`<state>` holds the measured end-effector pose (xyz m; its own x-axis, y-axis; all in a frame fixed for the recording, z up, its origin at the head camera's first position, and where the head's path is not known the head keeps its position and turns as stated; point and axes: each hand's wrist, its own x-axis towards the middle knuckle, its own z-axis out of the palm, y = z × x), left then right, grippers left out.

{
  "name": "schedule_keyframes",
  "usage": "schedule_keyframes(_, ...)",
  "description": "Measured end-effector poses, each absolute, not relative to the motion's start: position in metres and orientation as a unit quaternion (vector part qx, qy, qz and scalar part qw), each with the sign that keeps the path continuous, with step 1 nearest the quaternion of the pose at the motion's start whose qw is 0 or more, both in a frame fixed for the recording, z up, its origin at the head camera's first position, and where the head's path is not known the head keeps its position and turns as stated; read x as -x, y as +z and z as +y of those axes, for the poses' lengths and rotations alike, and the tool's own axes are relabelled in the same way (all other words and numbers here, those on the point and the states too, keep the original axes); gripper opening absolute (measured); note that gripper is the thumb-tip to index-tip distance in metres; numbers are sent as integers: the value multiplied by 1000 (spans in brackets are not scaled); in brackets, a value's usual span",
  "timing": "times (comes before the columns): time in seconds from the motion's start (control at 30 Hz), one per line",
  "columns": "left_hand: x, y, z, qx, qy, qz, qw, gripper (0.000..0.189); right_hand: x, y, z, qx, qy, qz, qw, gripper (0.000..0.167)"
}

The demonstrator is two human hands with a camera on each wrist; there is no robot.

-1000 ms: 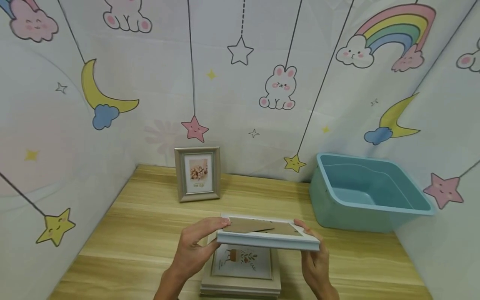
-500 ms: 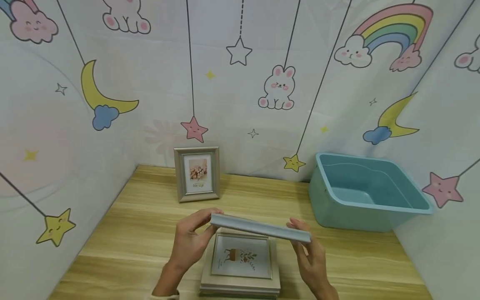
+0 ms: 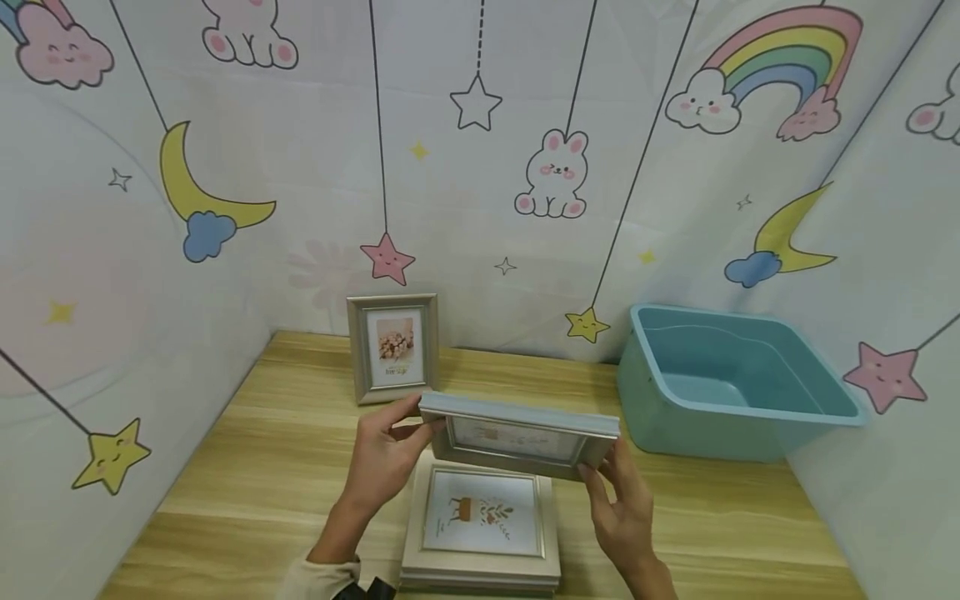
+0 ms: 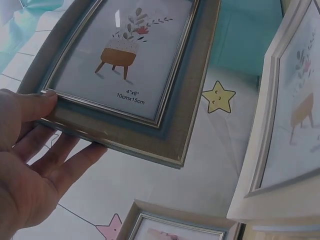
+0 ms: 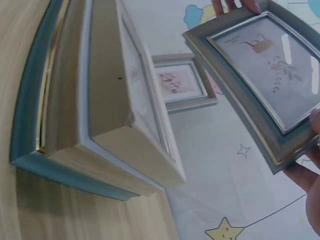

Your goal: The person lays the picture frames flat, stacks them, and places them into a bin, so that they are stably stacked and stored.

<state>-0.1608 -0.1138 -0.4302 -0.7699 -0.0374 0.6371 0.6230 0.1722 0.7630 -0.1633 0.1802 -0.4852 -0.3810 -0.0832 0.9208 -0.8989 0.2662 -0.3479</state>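
Observation:
In the head view a silver-beige picture frame (image 3: pixel 517 454) is held tilted in the air, its glazed front turned down toward the person. My left hand (image 3: pixel 382 458) pinches its left end between thumb and fingers. At the other end my right hand (image 3: pixel 626 512) grips the lower right corner. The left wrist view shows its print (image 4: pixel 122 55), a plant in a legged pot with size lettering. Below it lies a stack of picture frames (image 3: pixel 483 512), the top one bearing a similar plant print. In the right wrist view, the edges of the stack (image 5: pixel 115 115) show several layers.
A picture frame with a flower photo (image 3: pixel 393 350) stands upright at the back of the wood-grain table (image 3: pixel 247 500). A blue-green plastic tub (image 3: pixel 712 433) sits at the back right. Cartoon-printed white cloth (image 3: pixel 465 225) walls the table on the back and sides.
The held frame has turned over: its brown backing showed first, then only its edge, and now its front faces the person. It has also risen slightly. The stack and standing frame stay put.

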Motion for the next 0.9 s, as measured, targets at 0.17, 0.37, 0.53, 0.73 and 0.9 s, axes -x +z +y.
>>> schedule_keyframes(0.17, 168, -430, -116, 211, -600, -721, 274, 38, 160, -482, 186, -343, 458, -724, 384, 65)
schedule_keyframes(0.37, 172, -428, -117, 190, -604, -728, 263, 41, 154, -478, 188, -330, 447, -761, 336, 70)
schedule_keyframes(0.53, 172, -426, -115, 151, -623, -727, 245, 42, 152, -478, 186, -334, 464, -755, 322, 77)
schedule_keyframes(0.73, 170, -422, -111, 106, -673, -702, 207, 48, 144, -473, 183, -289, 519, -760, 263, 99)
schedule_keyframes(0.9, 166, -424, -109, 67, -722, -670, 158, 52, 137, -466, 182, -237, 548, -778, 198, 99)
